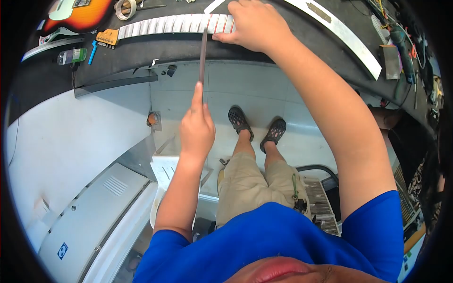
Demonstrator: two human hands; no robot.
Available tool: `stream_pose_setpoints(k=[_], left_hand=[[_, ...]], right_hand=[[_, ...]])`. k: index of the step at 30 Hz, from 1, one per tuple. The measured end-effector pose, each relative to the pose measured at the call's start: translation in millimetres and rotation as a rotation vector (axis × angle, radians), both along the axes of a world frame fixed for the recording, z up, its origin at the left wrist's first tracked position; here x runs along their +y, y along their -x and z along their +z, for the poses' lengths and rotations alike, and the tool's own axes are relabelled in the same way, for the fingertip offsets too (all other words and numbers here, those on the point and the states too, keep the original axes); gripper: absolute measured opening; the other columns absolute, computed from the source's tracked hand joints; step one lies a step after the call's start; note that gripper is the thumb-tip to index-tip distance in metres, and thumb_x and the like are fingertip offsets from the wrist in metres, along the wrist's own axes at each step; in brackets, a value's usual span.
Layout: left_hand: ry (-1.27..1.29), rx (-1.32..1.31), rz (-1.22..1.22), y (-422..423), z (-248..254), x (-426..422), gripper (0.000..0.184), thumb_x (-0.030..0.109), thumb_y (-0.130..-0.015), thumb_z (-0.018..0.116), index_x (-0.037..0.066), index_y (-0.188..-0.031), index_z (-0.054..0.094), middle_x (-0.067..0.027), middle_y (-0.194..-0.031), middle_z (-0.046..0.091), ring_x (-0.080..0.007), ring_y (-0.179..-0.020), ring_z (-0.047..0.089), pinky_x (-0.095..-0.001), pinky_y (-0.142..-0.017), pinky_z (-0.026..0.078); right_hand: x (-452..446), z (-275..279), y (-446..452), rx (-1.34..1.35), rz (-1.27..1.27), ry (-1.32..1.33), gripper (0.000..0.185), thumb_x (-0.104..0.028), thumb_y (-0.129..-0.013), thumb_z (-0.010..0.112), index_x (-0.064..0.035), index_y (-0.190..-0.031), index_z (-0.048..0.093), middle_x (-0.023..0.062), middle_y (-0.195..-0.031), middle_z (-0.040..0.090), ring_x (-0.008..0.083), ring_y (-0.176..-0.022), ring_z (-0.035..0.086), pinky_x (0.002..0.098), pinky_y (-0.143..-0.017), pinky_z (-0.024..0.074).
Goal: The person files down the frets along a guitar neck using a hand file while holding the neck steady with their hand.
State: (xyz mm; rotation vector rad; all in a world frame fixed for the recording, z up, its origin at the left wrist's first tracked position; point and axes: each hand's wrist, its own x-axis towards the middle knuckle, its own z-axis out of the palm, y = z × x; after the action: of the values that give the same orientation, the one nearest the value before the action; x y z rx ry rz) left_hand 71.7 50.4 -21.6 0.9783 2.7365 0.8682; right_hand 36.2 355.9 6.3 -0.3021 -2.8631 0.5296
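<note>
A guitar neck (165,24) lies across the dark workbench, its fretboard covered in whitish strips between the frets. Some fret lines near my right hand look reddish. The wooden headstock (108,37) with its tuners points left. My left hand (198,127) is closed around the near end of a long, slim file (203,59), index finger stretched along it. The file's far end meets the near edge of the neck. My right hand (259,23) grips the neck at its right part, thumb on the near side; the fingertips are partly hidden at the top of the view.
A sunburst guitar body (78,16), a tape roll (125,8), a small bottle (72,56) and a blue tool (92,53) lie at the left. A long white curved-looking strip (351,45), a metal block (390,62) and a power tool (402,45) are at the right. A white chair (164,167) stands below.
</note>
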Motion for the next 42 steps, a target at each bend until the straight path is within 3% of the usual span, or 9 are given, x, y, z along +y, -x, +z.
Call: stream_pose_setpoints(k=[3, 6, 13, 19, 26, 31, 37, 40, 42], left_hand=[[0.121, 0.049, -0.065, 57, 33, 67, 0.057, 0.006, -0.105, 0.061, 0.009, -0.161, 0.050, -0.0293, -0.090, 0.075, -0.0506, -0.086, 0.073, -0.0561, -0.072, 0.058], [0.233, -0.133, -0.045, 92, 59, 109, 0.053, 0.004, -0.108, 0.058, 0.012, -0.160, 0.052, -0.0322, -0.121, 0.073, -0.0517, -0.103, 0.072, -0.0508, -0.085, 0.058], [0.015, -0.006, -0.029, 10, 21, 13, 0.053, 0.003, -0.107, 0.060, 0.008, -0.159, 0.053, -0.0296, -0.127, 0.074, -0.0455, -0.111, 0.075, -0.0476, -0.093, 0.059], [0.235, -0.191, -0.047, 103, 67, 108, 0.048, 0.004, -0.107, 0.061, 0.007, -0.155, 0.058, -0.0288, -0.135, 0.072, -0.0424, -0.116, 0.075, -0.0449, -0.096, 0.059], [-0.028, -0.096, -0.037, 26, 8, 4, 0.050, 0.002, -0.107, 0.061, 0.009, -0.157, 0.058, -0.0270, -0.138, 0.071, -0.0427, -0.120, 0.074, -0.0413, -0.095, 0.059], [0.077, -0.033, -0.197, 130, 33, 104, 0.046, 0.017, -0.111, 0.058, 0.010, -0.156, 0.059, -0.0266, -0.114, 0.078, -0.0369, -0.088, 0.077, -0.0413, -0.080, 0.059], [0.040, -0.061, -0.047, 25, 13, 2, 0.053, 0.002, -0.106, 0.060, 0.009, -0.159, 0.056, -0.0277, -0.138, 0.071, -0.0433, -0.118, 0.075, -0.0423, -0.095, 0.060], [0.046, 0.006, -0.090, 42, 21, 24, 0.053, 0.002, -0.106, 0.061, 0.009, -0.159, 0.056, -0.0275, -0.133, 0.073, -0.0468, -0.114, 0.074, -0.0437, -0.093, 0.060], [0.060, 0.057, -0.164, 91, 27, 73, 0.057, 0.002, -0.104, 0.063, 0.011, -0.160, 0.054, -0.0294, -0.107, 0.074, -0.0484, -0.095, 0.075, -0.0499, -0.079, 0.059]], right_hand=[[-3, 6, -2, -0.060, -0.028, 0.068, 0.067, -0.058, -0.081, 0.085, 0.0002, -0.112, 0.072, 0.0256, -0.123, 0.072, 0.0425, -0.124, 0.065, 0.0538, -0.105, 0.0512], [-13, 6, -10, -0.102, -0.123, 0.048, 0.085, -0.063, -0.078, 0.085, 0.0010, -0.132, 0.067, 0.0311, -0.145, 0.060, 0.0457, -0.144, 0.050, 0.0613, -0.116, 0.0403], [-16, 21, -2, -0.217, -0.225, 0.025, 0.119, -0.073, -0.078, 0.080, -0.0005, -0.165, 0.043, 0.0391, -0.173, 0.027, 0.0506, -0.164, 0.023, 0.0708, -0.130, 0.0174], [-22, 16, -7, -0.184, -0.215, 0.034, 0.121, -0.076, -0.077, 0.080, -0.0001, -0.164, 0.043, 0.0385, -0.172, 0.029, 0.0513, -0.163, 0.026, 0.0700, -0.130, 0.0186], [-21, 27, -10, -0.220, -0.185, -0.003, 0.115, -0.073, -0.079, 0.081, 0.0009, -0.161, 0.048, 0.0382, -0.170, 0.033, 0.0515, -0.162, 0.029, 0.0668, -0.131, 0.0223], [-21, 11, -9, -0.182, -0.197, -0.006, 0.112, -0.072, -0.080, 0.081, 0.0012, -0.159, 0.049, 0.0382, -0.169, 0.035, 0.0515, -0.161, 0.031, 0.0660, -0.130, 0.0243], [-17, 19, -7, -0.173, -0.194, -0.027, 0.113, -0.072, -0.080, 0.081, 0.0016, -0.159, 0.049, 0.0377, -0.169, 0.036, 0.0515, -0.160, 0.033, 0.0653, -0.130, 0.0248], [-18, 17, -10, -0.153, -0.187, 0.017, 0.111, -0.072, -0.080, 0.081, 0.0023, -0.156, 0.051, 0.0371, -0.169, 0.036, 0.0514, -0.160, 0.034, 0.0647, -0.130, 0.0251], [-16, 18, -8, -0.185, -0.165, 0.042, 0.111, -0.072, -0.080, 0.081, 0.0028, -0.156, 0.051, 0.0370, -0.169, 0.036, 0.0511, -0.160, 0.034, 0.0646, -0.130, 0.0250]])
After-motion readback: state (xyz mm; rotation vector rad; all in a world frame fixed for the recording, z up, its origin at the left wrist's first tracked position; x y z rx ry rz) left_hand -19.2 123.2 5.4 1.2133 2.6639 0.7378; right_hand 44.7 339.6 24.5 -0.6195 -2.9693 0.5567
